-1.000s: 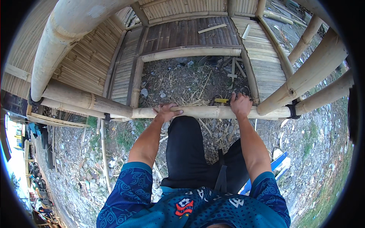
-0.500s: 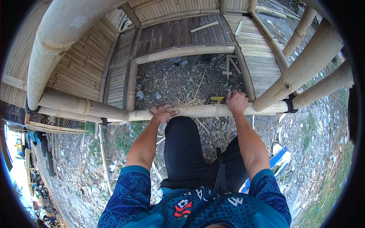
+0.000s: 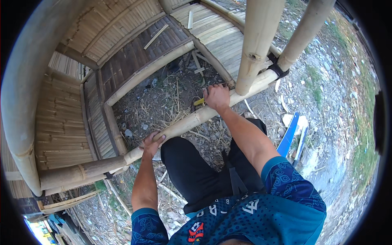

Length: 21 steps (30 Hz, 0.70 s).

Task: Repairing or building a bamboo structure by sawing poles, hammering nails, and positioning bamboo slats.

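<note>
A thick pale bamboo pole runs slantwise across the middle, in front of my knees. My left hand grips it left of my bent knee, with the thumb over the top. Farther right, my right hand is closed over the same pole, near the foot of an upright bamboo post. A small yellow object with a dark end shows beside the right hand's thumb side. Whether that hand touches it I cannot tell.
Beyond the pole, slatted bamboo benches surround a patch of littered ground. A loose strip lies on the dark slats. Another thick post stands close at left. A blue-bladed object rests on stony ground to the right.
The view has turned, so the pole now slants up to the right. My left hand has shifted left along the pole. My right hand stays near the upright post.
</note>
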Available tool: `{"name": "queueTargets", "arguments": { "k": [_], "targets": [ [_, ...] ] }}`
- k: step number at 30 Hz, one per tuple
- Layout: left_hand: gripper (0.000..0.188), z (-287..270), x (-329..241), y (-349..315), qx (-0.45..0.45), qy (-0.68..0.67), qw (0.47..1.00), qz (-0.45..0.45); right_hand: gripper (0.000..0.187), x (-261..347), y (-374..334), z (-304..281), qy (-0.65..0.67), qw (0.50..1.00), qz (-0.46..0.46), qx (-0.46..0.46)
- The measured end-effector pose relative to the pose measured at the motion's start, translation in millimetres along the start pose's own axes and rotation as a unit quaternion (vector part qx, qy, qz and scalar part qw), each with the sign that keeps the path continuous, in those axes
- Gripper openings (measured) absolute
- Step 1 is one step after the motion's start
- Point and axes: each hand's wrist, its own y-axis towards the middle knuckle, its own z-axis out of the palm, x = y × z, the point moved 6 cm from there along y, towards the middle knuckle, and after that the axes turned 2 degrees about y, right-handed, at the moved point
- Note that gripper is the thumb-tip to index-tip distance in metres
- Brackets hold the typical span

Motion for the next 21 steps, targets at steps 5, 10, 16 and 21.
{"name": "queueTargets", "arguments": {
  "k": [5,10,16,21],
  "targets": [
    [0.076,17.1,-17.3,5.7,-0.013,-0.033,0.999,0.023,0.045,-23.7,-3.7,0.8,0.005,1.0,0.016,0.012],
    [0.066,19.0,0.0,10.7,0.019,-0.162,0.987,0.014,0.043,-19.0,-4.0,2.8,0.023,1.0,0.008,-0.004],
    [0.066,13.9,14.6,17.4,0.012,-0.121,0.993,0.006,0.043,-11.3,-5.5,1.5,0.051,0.998,-0.003,-0.035],
    [0.067,15.3,-7.3,13.6,-0.009,-0.055,0.998,0.024,0.039,-21.6,-7.4,-0.6,0.025,0.998,0.011,-0.05]
  ]
}}
